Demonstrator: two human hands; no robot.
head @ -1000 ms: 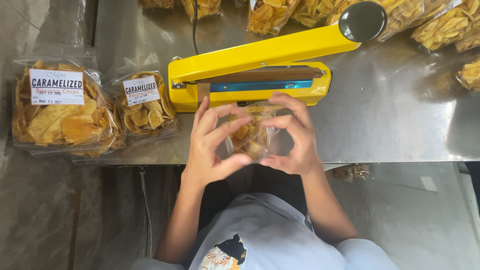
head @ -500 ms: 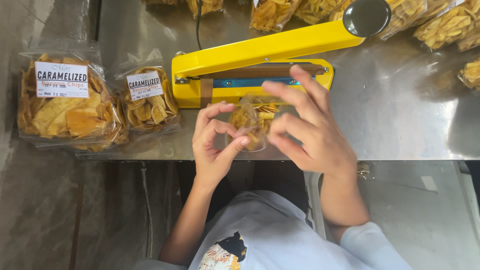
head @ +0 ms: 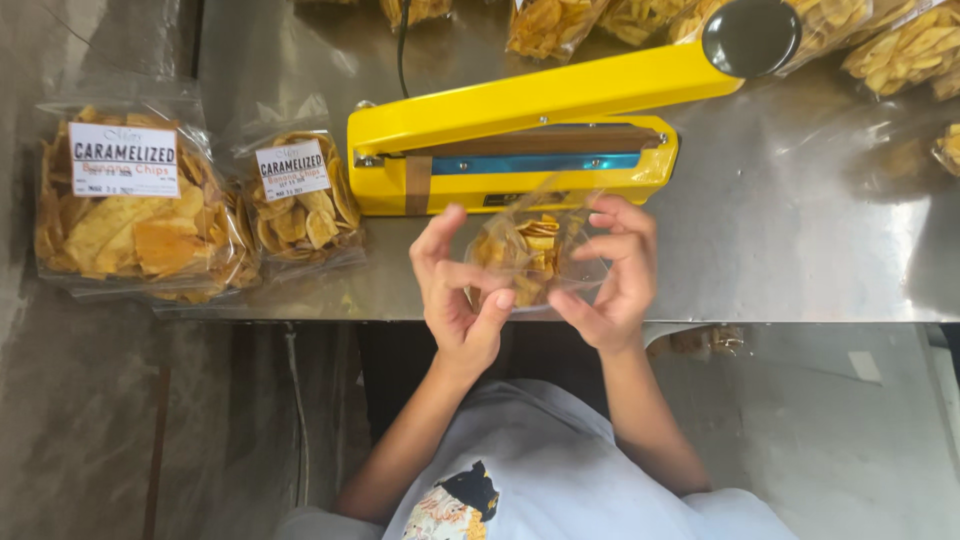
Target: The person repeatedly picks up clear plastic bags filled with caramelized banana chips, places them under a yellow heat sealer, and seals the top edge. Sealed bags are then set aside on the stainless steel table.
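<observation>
At the far left, a large clear bag of chips [head: 130, 215] lies flat with a white label on top, and just beside it to the right sits a smaller labelled bag [head: 298, 200] of the same golden slices. Both rest on the steel table [head: 800, 250], near its front edge.

Moving right, the left hand [head: 455, 300] is closed on a small clear pouch of chips [head: 530, 255], thumb and fingers pinching its left side. The pouch is held up just over the near edge of the table, in front of the yellow heat sealer [head: 520, 150], whose arm is raised and angles up towards the far right. The right hand [head: 615, 270] grips the pouch's right side, fingers curled round the film.

The pouch looks light and the film thin, soft and somewhat slippery, while the chips inside seem brittle and would likely crack under a squeeze. Judging by this, the safest hold is on the empty film at the open mouth and the side edges, not across the filled belly.

Further right and along the far edge, more filled bags [head: 900, 45] lie in a row.
</observation>
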